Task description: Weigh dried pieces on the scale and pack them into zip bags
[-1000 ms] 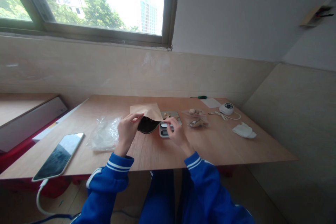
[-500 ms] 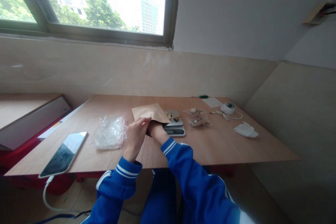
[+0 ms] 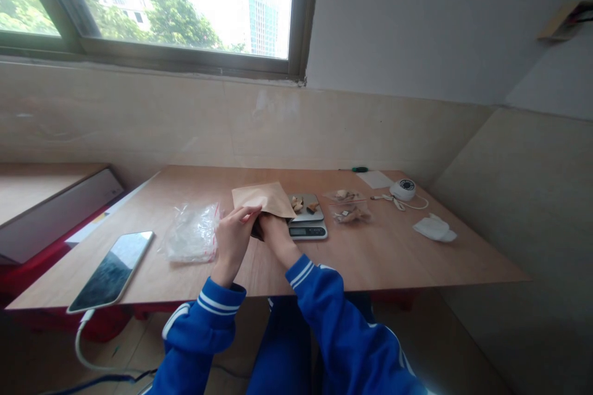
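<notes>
A brown kraft paper bag (image 3: 262, 195) is held up over the table with its mouth facing me. My left hand (image 3: 236, 228) pinches the edge of its mouth between thumb and fingers. Reaching into the opening is my right hand (image 3: 274, 229); its fingers are hidden inside the bag. Just right of the bag sits a digital kitchen scale (image 3: 315, 232), partly covered by it. On the steel plate lie several light brown dried pieces (image 3: 297, 203), whose kind I cannot make out.
Clear plastic bags (image 3: 192, 234) and a phone (image 3: 113, 271) on a charging cable lie at left. Right of the scale are zip bags (image 3: 352, 213) of brown pieces, a white dome camera (image 3: 403, 190), a crumpled white tissue (image 3: 434, 228), a paper sheet (image 3: 374, 179) and a green-handled screwdriver (image 3: 359, 170).
Both hands and the bag's mouth have shifted slightly left, uncovering more of the scale and the pieces on it. My right hand is still inside the bag.
</notes>
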Demonstrator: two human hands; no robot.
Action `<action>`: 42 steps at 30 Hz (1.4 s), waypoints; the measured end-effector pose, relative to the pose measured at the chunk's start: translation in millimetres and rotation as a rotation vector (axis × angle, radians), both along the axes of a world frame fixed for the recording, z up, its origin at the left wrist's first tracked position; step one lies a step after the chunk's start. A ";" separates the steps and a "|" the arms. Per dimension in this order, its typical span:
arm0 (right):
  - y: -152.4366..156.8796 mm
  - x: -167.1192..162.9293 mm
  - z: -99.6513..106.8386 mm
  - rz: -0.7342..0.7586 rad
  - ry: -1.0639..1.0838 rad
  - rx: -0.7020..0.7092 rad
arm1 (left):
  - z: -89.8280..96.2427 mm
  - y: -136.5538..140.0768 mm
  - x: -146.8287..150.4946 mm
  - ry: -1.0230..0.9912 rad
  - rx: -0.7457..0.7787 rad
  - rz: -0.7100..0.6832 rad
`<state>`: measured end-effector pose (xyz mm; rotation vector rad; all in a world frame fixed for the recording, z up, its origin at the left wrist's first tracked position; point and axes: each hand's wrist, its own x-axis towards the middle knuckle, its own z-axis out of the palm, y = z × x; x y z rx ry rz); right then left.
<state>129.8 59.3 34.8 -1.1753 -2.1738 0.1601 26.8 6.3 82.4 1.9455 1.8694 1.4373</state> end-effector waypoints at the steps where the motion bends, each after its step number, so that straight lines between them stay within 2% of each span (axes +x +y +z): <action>1: -7.2 3.3 4.3 -0.029 -0.017 -0.011 | 1.5 0.5 -0.6 0.006 0.003 0.013; 4: -28.1 13.9 16.7 -0.123 -0.117 -0.022 | 5.4 3.0 -3.5 0.015 0.018 0.040; 7: -42.4 24.6 26.5 -0.128 -0.171 0.025 | 8.4 6.2 -5.7 0.016 0.001 0.054; 11: -48.2 38.4 32.2 -0.060 -0.066 0.111 | 11.7 10.1 -5.7 0.036 -0.018 0.050; 17: -43.3 52.5 27.9 -0.021 0.095 0.205 | 17.5 14.5 -4.0 0.055 -0.033 0.069; 22: -36.8 54.1 27.7 -0.028 0.123 0.230 | 20.9 17.7 -2.4 0.025 -0.045 0.089; 26: -33.1 56.8 28.4 0.031 0.150 0.232 | 22.3 17.8 -1.6 0.010 -0.059 0.087; 30: -36.8 58.5 25.0 0.081 0.309 0.285 | 22.0 16.8 -1.3 -0.011 -0.067 0.083; 33: -43.5 63.5 22.0 0.006 0.525 0.343 | 20.5 16.8 -3.8 -0.007 -0.055 0.088; 36: -44.6 81.1 15.1 -0.230 0.687 0.414 | 19.5 17.5 -10.6 -0.004 -0.044 0.106; 38: -38.7 98.8 6.7 -0.354 0.641 0.409 | 19.5 18.0 -15.8 -0.015 -0.045 0.128; 42: -16.7 126.6 -12.8 -0.318 0.233 0.282 | 19.2 18.0 -20.3 -0.030 -0.050 0.141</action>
